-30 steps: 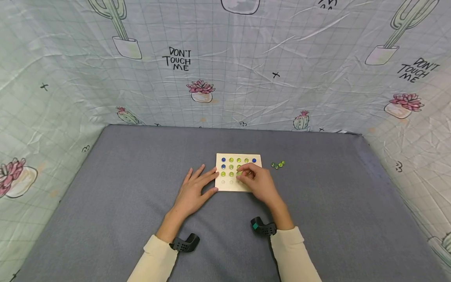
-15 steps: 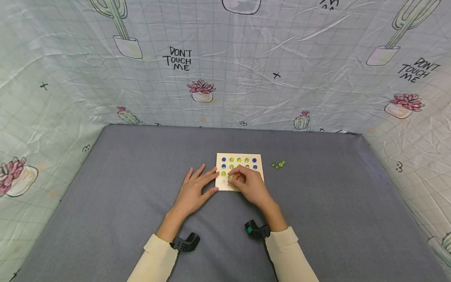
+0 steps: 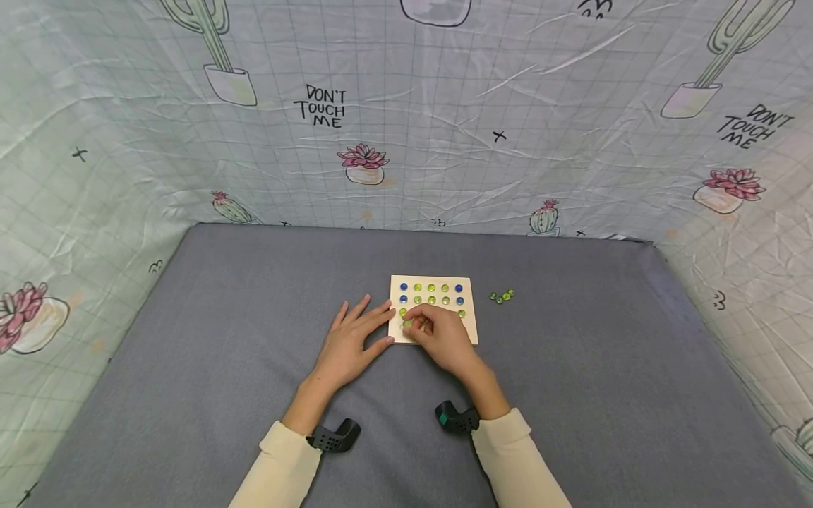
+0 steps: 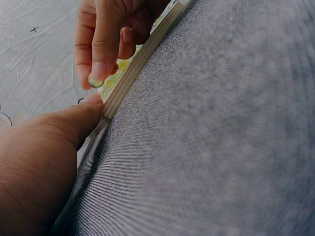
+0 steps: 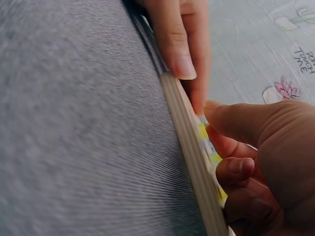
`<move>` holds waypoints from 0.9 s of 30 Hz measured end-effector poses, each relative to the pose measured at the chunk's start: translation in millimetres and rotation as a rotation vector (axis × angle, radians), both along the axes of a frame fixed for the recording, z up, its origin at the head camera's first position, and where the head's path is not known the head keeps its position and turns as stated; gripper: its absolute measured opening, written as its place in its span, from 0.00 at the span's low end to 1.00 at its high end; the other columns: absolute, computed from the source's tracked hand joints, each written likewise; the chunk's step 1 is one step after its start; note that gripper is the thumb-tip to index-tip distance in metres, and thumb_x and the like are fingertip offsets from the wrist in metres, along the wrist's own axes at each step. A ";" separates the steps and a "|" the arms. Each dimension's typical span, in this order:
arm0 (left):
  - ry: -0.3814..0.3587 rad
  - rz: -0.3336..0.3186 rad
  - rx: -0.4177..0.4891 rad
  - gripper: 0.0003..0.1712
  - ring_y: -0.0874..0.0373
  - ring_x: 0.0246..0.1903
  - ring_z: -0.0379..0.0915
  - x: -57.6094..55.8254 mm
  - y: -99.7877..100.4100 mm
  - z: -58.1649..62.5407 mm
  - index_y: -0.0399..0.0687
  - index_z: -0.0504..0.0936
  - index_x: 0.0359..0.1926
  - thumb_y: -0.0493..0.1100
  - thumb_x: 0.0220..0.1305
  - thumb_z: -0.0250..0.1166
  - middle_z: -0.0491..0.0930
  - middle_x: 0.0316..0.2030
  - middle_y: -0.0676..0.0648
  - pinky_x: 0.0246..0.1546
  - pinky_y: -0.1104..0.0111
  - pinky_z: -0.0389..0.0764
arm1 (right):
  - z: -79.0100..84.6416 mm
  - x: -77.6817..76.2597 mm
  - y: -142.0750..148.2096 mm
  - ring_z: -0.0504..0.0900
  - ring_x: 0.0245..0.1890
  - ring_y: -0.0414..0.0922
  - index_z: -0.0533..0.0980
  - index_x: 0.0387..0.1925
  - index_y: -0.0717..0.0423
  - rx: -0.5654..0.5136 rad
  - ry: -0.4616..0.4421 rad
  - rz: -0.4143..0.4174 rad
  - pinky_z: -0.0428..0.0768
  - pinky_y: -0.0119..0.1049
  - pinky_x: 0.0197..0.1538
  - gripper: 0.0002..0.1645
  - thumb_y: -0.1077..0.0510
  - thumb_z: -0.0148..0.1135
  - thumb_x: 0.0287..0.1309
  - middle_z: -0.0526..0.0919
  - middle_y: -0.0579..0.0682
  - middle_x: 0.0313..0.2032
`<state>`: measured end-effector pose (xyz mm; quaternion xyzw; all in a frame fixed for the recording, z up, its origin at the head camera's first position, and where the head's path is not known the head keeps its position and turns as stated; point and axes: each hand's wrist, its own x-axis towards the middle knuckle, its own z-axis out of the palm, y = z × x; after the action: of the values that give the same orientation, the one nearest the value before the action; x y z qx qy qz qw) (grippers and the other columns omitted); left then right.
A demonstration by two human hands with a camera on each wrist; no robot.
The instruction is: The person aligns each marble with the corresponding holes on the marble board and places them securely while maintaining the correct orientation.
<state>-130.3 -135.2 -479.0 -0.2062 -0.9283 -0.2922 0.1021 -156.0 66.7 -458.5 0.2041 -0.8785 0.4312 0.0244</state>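
Observation:
A pale wooden board (image 3: pixel 470 326) lies flat on the grey cloth, with rows of round hollows holding green and blue glass marbles. Yellow-green marbles (image 3: pixel 432 288) fill the middle of the far rows; a blue marble (image 3: pixel 459 288) sits at the far right corner. My right hand (image 3: pixel 444 340) pinches a green marble (image 4: pixel 95 81) between thumb and finger, just above the near left corner of the board, and covers part of the nearer rows. With fingers spread, my left hand (image 3: pixel 349 349) rests at the board's left edge, its thumb touching the near left corner.
Several loose green marbles (image 3: pixel 502 296) lie on the grey cloth (image 3: pixel 571 367) to the right of the board. A printed fabric backdrop (image 3: pixel 432 127) rises behind and at both sides. Each wrist wears a black camera band (image 3: pixel 336 436).
My right hand has moved left across the board to its near left corner, carrying the marble. The far right marbles have come into view. My left hand has stayed in place.

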 end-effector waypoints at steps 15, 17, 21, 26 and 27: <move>-0.003 -0.006 -0.004 0.29 0.47 0.69 0.53 -0.1 -0.6 -1.3 0.54 0.75 0.64 0.55 0.64 0.63 0.68 0.65 0.53 0.70 0.47 0.43 | -2.0 4.2 -5.9 0.65 0.17 0.34 0.84 0.37 0.49 0.141 0.118 -0.040 0.65 0.32 0.25 0.09 0.55 0.73 0.52 0.76 0.36 0.22; -0.006 -0.006 -0.006 0.29 0.47 0.69 0.53 0.1 -0.8 -1.2 0.54 0.75 0.64 0.56 0.64 0.62 0.68 0.65 0.53 0.70 0.47 0.43 | -2.5 4.2 -6.0 0.64 0.17 0.34 0.84 0.37 0.49 0.150 0.131 -0.037 0.65 0.32 0.25 0.09 0.55 0.72 0.52 0.76 0.36 0.22; -0.011 -0.004 -0.010 0.29 0.48 0.69 0.53 0.3 -1.0 -1.6 0.54 0.74 0.64 0.56 0.64 0.62 0.68 0.65 0.53 0.70 0.48 0.43 | -3.4 4.4 -6.0 0.64 0.17 0.34 0.84 0.37 0.49 0.158 0.144 -0.035 0.64 0.31 0.24 0.09 0.55 0.72 0.52 0.75 0.35 0.22; -0.012 -0.002 -0.014 0.29 0.48 0.69 0.52 0.2 -0.9 -2.2 0.55 0.74 0.64 0.56 0.64 0.62 0.68 0.65 0.53 0.70 0.48 0.43 | -3.5 4.7 -6.1 0.64 0.17 0.34 0.84 0.37 0.49 0.160 0.141 -0.035 0.64 0.30 0.21 0.09 0.55 0.72 0.52 0.75 0.35 0.22; -0.012 -0.002 -0.014 0.29 0.48 0.69 0.52 0.1 -0.9 -2.4 0.55 0.74 0.64 0.56 0.64 0.62 0.68 0.65 0.54 0.70 0.48 0.43 | -3.4 4.8 -6.1 0.64 0.17 0.34 0.84 0.37 0.49 0.159 0.140 -0.035 0.64 0.30 0.21 0.09 0.55 0.72 0.52 0.75 0.35 0.22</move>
<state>-130.2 -136.1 -481.4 -0.2059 -0.9307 -0.2870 0.0950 -151.2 60.5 -461.9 0.2199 -0.9094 0.3444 0.0769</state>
